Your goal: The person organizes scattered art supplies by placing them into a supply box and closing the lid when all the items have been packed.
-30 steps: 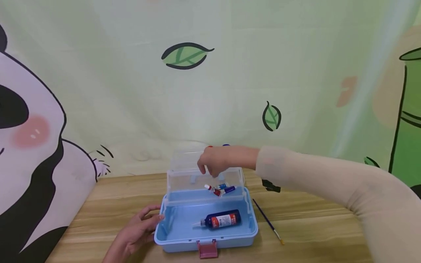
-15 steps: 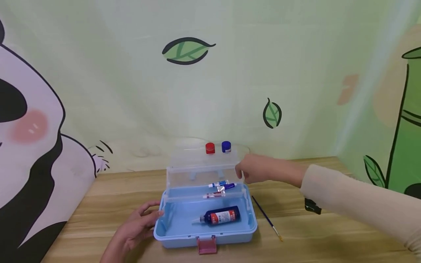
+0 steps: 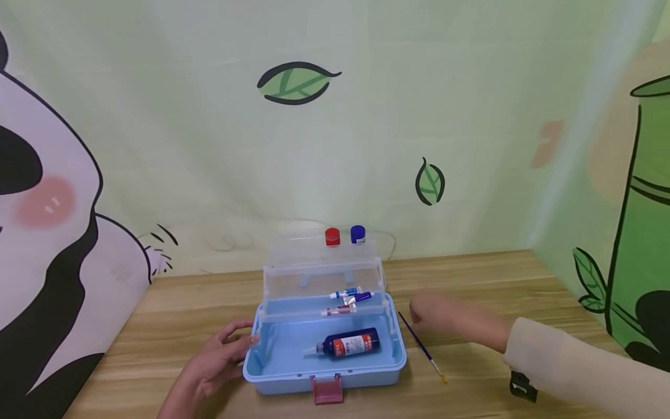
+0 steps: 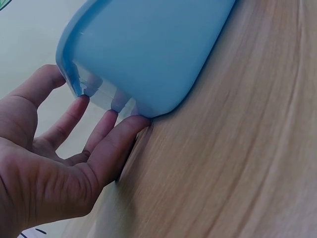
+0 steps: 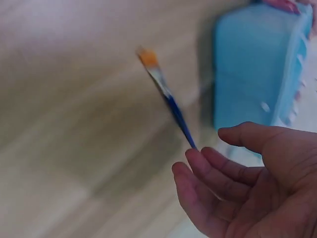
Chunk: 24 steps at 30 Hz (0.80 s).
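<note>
My left hand point(image 3: 222, 355) touches the left end of a light-blue plastic box point(image 3: 282, 384) with its fingertips. In the left wrist view, the fingers point(image 4: 111, 144) are spread against the box's outer wall. Over the table to the right of the box is my right hand point(image 3: 442, 317), near the handle end of a blue paintbrush point(image 3: 421, 343) with orange bristles. The right wrist view shows thumb and fingers apart with nothing between them; the paintbrush point(image 5: 176, 114) lies beyond the fingertips. Inside the box rests a dark-blue bottle point(image 3: 352, 343) with a pointed clear nozzle.
The box's clear lid point(image 3: 288, 282) is tipped back, with several small paint tubes point(image 3: 340, 311) near its hinge side. Behind it show a red jar point(image 3: 332, 237) and a blue jar point(image 3: 358, 234). A printed cloth backdrop point(image 3: 366, 145) hangs behind the wooden table point(image 3: 193, 297).
My right hand has moved from above the lid to the right and down, beside the paintbrush. The small tubes have shifted and spread apart. The left hand stays at the box.
</note>
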Each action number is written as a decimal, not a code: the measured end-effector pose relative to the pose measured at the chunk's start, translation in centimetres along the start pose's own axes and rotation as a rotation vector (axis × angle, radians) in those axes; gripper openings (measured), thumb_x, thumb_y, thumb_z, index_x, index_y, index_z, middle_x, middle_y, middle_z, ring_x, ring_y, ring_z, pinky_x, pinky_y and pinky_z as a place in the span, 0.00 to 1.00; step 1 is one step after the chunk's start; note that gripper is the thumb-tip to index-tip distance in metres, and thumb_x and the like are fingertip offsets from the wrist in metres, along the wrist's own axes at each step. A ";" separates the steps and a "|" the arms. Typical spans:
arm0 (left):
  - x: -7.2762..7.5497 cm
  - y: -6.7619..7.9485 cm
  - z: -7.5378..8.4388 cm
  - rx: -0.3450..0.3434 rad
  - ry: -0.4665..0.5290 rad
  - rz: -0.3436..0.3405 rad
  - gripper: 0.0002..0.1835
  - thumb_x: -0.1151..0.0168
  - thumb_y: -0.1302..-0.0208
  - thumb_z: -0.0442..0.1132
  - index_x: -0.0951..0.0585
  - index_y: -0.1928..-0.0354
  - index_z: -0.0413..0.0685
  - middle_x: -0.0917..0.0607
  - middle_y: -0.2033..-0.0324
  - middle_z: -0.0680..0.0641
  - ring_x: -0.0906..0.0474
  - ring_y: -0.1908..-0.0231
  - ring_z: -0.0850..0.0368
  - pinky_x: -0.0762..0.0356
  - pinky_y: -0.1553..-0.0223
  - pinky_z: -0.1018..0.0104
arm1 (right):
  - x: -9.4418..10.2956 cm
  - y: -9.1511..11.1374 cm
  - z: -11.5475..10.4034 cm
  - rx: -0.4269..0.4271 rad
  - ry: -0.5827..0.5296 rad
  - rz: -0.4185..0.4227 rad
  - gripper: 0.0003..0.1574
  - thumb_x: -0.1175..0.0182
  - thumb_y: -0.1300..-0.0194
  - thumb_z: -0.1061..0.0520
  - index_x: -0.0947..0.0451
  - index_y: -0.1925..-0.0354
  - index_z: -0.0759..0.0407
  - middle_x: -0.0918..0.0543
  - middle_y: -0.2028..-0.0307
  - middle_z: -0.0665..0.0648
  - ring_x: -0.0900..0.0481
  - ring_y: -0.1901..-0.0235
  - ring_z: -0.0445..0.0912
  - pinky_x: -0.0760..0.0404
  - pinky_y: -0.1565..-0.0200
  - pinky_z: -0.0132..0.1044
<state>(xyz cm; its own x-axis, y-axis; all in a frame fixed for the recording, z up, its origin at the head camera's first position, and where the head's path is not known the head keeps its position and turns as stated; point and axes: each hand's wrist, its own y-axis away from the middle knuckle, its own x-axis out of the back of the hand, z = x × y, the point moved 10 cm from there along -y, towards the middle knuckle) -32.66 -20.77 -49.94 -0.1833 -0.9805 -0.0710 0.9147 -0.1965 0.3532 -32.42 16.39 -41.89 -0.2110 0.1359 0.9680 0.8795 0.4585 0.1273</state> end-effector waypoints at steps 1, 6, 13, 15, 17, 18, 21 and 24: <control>0.0 0.0 0.0 0.001 -0.002 0.005 0.28 0.30 0.34 0.40 0.28 0.35 0.47 0.19 0.47 0.40 0.18 0.55 0.49 0.16 0.56 0.47 | -0.6 0.3 0.2 -0.022 -0.017 -0.001 0.13 0.30 0.41 0.59 0.23 0.77 0.57 0.24 0.80 0.48 0.28 0.78 0.42 0.25 0.72 0.37; 0.2 0.0 -0.1 0.006 -0.009 0.017 0.28 0.30 0.34 0.39 0.29 0.34 0.47 0.20 0.47 0.40 0.19 0.55 0.49 0.16 0.56 0.47 | -2.0 1.0 -0.4 0.002 -0.038 0.065 0.20 0.27 0.47 0.58 0.31 0.83 0.54 0.31 0.84 0.46 0.35 0.82 0.40 0.33 0.78 0.35; 0.3 -0.1 -0.2 0.007 -0.012 0.038 0.30 0.30 0.34 0.39 0.30 0.33 0.46 0.21 0.45 0.38 0.18 0.55 0.48 0.16 0.56 0.46 | -2.2 0.9 -1.3 0.041 -0.077 0.095 0.15 0.31 0.50 0.69 0.29 0.76 0.58 0.29 0.80 0.49 0.32 0.79 0.44 0.29 0.75 0.37; 0.2 0.0 -0.1 0.007 -0.012 0.039 0.31 0.30 0.34 0.40 0.30 0.33 0.45 0.21 0.44 0.38 0.19 0.54 0.48 0.16 0.56 0.46 | -2.4 0.7 -1.0 0.013 -0.087 0.085 0.15 0.33 0.52 0.72 0.29 0.76 0.59 0.30 0.80 0.50 0.33 0.78 0.44 0.29 0.75 0.37; 0.1 0.0 0.0 0.006 -0.011 0.035 0.30 0.30 0.34 0.40 0.30 0.33 0.46 0.21 0.45 0.38 0.19 0.54 0.48 0.16 0.56 0.46 | -2.4 0.6 -1.0 0.001 -0.069 0.090 0.16 0.34 0.54 0.73 0.29 0.77 0.59 0.30 0.80 0.50 0.33 0.78 0.44 0.29 0.76 0.37; 0.1 0.0 0.0 0.005 -0.010 0.033 0.30 0.30 0.34 0.40 0.30 0.33 0.46 0.21 0.45 0.38 0.19 0.54 0.48 0.16 0.56 0.46 | -2.4 0.5 -0.9 -0.006 -0.065 0.092 0.16 0.34 0.54 0.73 0.30 0.77 0.58 0.30 0.80 0.50 0.33 0.78 0.45 0.29 0.76 0.37; 0.0 0.1 0.1 0.004 -0.009 0.023 0.29 0.31 0.34 0.39 0.30 0.34 0.46 0.21 0.46 0.39 0.19 0.55 0.49 0.16 0.56 0.47 | -2.6 0.5 -0.8 -0.029 -0.079 0.086 0.17 0.33 0.54 0.73 0.30 0.78 0.58 0.30 0.80 0.51 0.32 0.78 0.45 0.29 0.76 0.37; 0.0 0.1 0.2 -0.001 -0.007 0.014 0.27 0.31 0.34 0.39 0.28 0.36 0.47 0.20 0.48 0.41 0.18 0.55 0.50 0.16 0.56 0.47 | -2.7 0.5 -0.5 -0.063 -0.122 0.067 0.17 0.32 0.54 0.73 0.29 0.77 0.59 0.29 0.80 0.52 0.31 0.77 0.45 0.28 0.76 0.36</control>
<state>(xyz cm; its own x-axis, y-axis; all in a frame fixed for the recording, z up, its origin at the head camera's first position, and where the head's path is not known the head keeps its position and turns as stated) -32.59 -20.75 -49.74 -0.1728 -0.9831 -0.0600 0.9176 -0.1828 0.3531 -31.20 15.78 -44.33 -0.1975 0.2723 0.9417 0.9178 0.3889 0.0800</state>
